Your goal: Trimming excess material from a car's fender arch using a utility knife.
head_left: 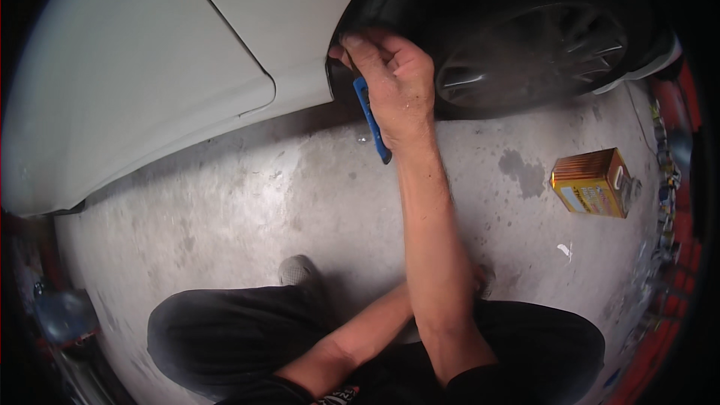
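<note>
Here, tin (589,182), contents hidden, blue tool (364,105) held

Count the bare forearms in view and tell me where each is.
2. The bare right forearm extends up past centre toward the white-bodied car; the bare left forearm crosses beneath it from lower left, partly hidden.

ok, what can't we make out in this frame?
All in the head view:
Left hand: mostly hidden behind the right forearm.
Blue tool: tip hidden by the right hand.
Car: cut off by the upper edge.
Small items near the right rim: blurred, too small.
</note>
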A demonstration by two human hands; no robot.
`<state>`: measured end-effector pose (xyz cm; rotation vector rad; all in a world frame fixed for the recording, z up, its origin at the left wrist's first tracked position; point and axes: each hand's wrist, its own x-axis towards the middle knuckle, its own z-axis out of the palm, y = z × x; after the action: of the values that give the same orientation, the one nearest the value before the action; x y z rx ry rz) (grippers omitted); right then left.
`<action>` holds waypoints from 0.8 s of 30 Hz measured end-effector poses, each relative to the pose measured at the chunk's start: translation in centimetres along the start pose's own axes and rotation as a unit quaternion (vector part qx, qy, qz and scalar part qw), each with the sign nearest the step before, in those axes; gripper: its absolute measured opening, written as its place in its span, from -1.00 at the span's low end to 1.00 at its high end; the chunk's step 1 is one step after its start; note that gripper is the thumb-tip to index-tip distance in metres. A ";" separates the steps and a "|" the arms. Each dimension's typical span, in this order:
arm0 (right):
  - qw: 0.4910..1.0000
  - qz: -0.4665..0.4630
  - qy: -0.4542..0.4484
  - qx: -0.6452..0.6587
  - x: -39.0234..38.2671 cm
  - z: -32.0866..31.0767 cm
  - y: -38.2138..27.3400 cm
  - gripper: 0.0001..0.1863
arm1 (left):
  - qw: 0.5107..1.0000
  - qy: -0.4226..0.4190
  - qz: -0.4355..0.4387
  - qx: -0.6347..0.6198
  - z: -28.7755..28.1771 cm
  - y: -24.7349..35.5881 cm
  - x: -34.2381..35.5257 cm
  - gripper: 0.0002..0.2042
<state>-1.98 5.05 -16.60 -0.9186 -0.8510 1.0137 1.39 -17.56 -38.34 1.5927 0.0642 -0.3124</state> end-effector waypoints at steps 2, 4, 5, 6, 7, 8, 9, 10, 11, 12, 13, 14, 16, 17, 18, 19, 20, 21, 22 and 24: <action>1.000 -0.017 -0.003 -0.012 0.2 0.3 -0.3 -0.72 | 1.000 0.000 0.000 0.005 -0.1 0.1 0.0 -0.50; 0.999 -0.024 -0.006 -0.026 0.4 0.4 0.4 -0.70 | 1.000 -0.002 -0.001 0.009 -0.2 0.2 0.0 -0.49; 0.999 -0.032 -0.008 -0.041 0.4 0.5 0.8 -0.68 | 1.000 -0.002 -0.001 0.012 -0.4 0.2 0.0 -0.49; 0.999 -0.032 -0.008 -0.040 0.3 0.6 1.0 -0.68 | 1.000 -0.003 -0.001 0.014 -0.6 0.3 0.0 -0.49; 0.999 -0.018 -0.003 -0.047 0.0 0.6 1.1 -0.68 | 1.000 -0.004 0.000 0.017 -0.6 0.3 0.1 -0.49; 0.999 -0.005 0.002 -0.054 -0.2 0.7 1.1 -0.69 | 1.000 -0.006 0.001 0.019 -0.6 0.3 0.1 -0.49; 0.998 -0.005 0.002 -0.055 -0.1 0.6 1.1 -0.69 | 1.000 -0.007 0.002 0.021 -0.6 0.3 0.2 -0.49; 0.999 -0.013 0.004 -0.033 0.1 0.6 1.0 -0.69 | 1.000 -0.009 0.004 0.024 -0.6 0.4 0.3 -0.48; 1.000 -0.022 0.006 -0.011 0.3 0.5 0.8 -0.69 | 1.000 -0.011 0.005 0.026 -0.5 0.4 0.4 -0.48; 1.000 -0.019 0.008 -0.014 0.1 0.2 0.6 -0.69 | 1.000 -0.016 0.009 0.024 -0.2 1.0 0.9 -0.48; 0.998 -0.017 0.015 -0.050 0.0 0.5 0.4 -0.70 | 1.000 -0.018 0.008 0.025 0.0 0.9 0.9 -0.48; 0.996 -0.016 0.023 -0.086 -0.2 0.8 0.3 -0.72 | 0.999 -0.020 0.006 0.026 0.2 0.8 1.0 -0.48; 0.992 -0.008 0.024 -0.126 -0.7 1.0 1.7 -0.72 | 0.999 -0.031 0.005 0.031 0.6 0.5 1.3 -0.47; 0.986 -0.002 0.024 -0.167 -0.8 1.0 2.1 -0.73 | 0.999 -0.038 0.005 0.036 0.7 0.4 1.5 -0.47; 0.987 0.044 0.027 -0.149 -1.3 0.6 2.4 -0.73 | 0.998 -0.045 0.004 0.040 0.7 0.1 1.6 -0.47; 0.987 0.047 0.033 -0.147 -1.6 0.6 2.5 -0.73 | 0.998 -0.052 0.002 0.039 1.3 -0.1 1.7 -0.47; 0.993 0.025 0.039 -0.105 -1.7 0.8 2.7 -0.72 | 0.998 -0.059 -0.001 0.038 1.8 -0.4 1.7 -0.46; 0.997 0.002 0.045 -0.063 -1.9 1.0 3.0 -0.70 | 0.997 -0.066 -0.005 0.037 2.2 -0.7 1.5 -0.46; 0.997 0.002 0.049 -0.059 -2.0 1.4 2.8 -0.70 | 0.997 -0.071 -0.009 0.039 2.4 -1.4 2.4 -0.46; 0.996 -0.050 0.039 -0.059 -2.1 2.4 2.3 -0.68 | 0.998 -0.048 -0.016 0.027 3.2 -3.1 2.3 -0.45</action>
<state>-5.48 4.21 -18.18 -0.9987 -0.8903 0.8432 2.38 -20.93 -41.97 1.6299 0.0068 -0.4186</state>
